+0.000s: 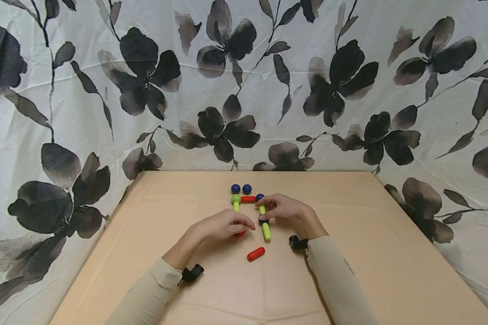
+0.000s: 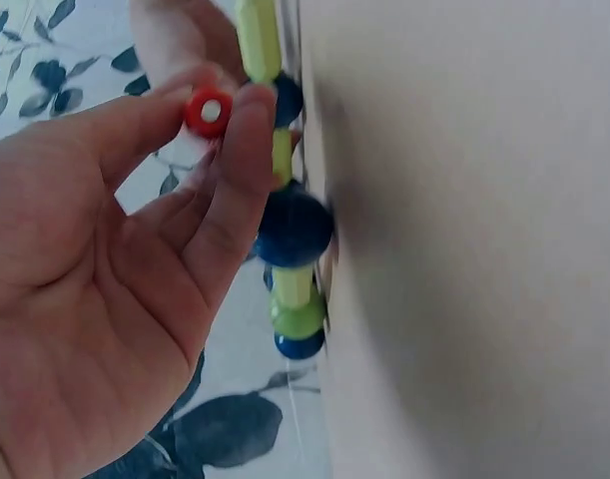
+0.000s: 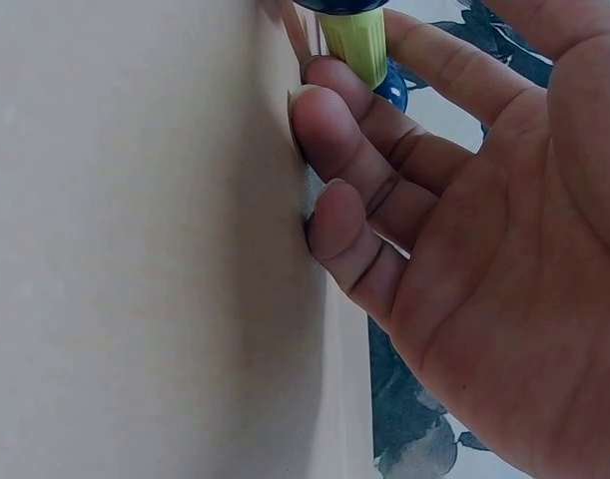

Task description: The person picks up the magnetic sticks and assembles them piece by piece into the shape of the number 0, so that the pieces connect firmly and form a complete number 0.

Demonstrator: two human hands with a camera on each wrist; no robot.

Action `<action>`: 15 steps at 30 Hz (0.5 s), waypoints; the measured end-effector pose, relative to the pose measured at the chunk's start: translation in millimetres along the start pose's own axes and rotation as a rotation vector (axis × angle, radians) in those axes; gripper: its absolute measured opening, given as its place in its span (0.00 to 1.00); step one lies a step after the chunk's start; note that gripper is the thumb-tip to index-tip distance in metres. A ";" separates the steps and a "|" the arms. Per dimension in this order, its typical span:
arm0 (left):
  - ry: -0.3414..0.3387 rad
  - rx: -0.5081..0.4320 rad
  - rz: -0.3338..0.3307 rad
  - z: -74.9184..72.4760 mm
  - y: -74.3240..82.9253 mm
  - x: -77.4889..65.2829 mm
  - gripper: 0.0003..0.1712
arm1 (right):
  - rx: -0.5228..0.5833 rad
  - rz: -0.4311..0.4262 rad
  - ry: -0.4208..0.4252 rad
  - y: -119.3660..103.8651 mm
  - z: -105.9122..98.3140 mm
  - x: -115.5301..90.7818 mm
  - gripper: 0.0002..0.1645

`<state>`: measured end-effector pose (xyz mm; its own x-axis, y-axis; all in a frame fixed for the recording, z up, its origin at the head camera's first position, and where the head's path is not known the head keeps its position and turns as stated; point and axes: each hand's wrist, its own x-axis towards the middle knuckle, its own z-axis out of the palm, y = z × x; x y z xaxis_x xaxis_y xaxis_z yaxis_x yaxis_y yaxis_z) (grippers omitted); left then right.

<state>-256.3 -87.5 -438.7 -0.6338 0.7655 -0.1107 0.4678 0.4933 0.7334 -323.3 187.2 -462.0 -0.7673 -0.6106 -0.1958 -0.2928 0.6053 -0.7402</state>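
My left hand [image 1: 223, 225] pinches a red rod [image 2: 195, 117] between thumb and fingertips; the rod's round end with a pale centre faces the left wrist camera. A figure of toy rods and balls lies just beyond: a green ball [image 1: 236, 198], a red crosspiece rod [image 1: 248, 199], a blue ball [image 1: 260, 197] and yellow-green rods [image 1: 266, 232]. My right hand [image 1: 286, 210] holds the figure's right side, index finger by the far blue ball and thumb by the nearer one, around a yellow-green rod [image 3: 356, 45]. The left hand hides the figure's lower left part in the head view.
Two loose blue balls [image 1: 247, 188] sit beyond the figure. A loose red rod [image 1: 255, 254] lies on the tan tabletop [image 1: 329, 189], nearer to me. A floral cloth [image 1: 276, 90] hangs behind the table's far edge.
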 end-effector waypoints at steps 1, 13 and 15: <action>-0.011 -0.013 -0.008 -2.3 -1.2 -1.4 0.14 | 0.000 0.000 0.001 0.1 -0.2 0.1 0.29; -0.110 -0.128 -0.015 -13.2 -17.6 -9.0 0.14 | -0.013 0.001 -0.004 -0.2 -1.0 -0.3 0.29; -0.107 -0.143 -0.032 -13.1 -20.0 -9.3 0.13 | -0.013 0.008 -0.004 -0.8 -0.9 -0.7 0.29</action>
<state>-267.8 -109.9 -443.6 -0.5742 0.7938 -0.2006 0.3514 0.4602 0.8153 -323.0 187.7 -460.7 -0.7676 -0.6075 -0.2040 -0.2940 0.6167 -0.7302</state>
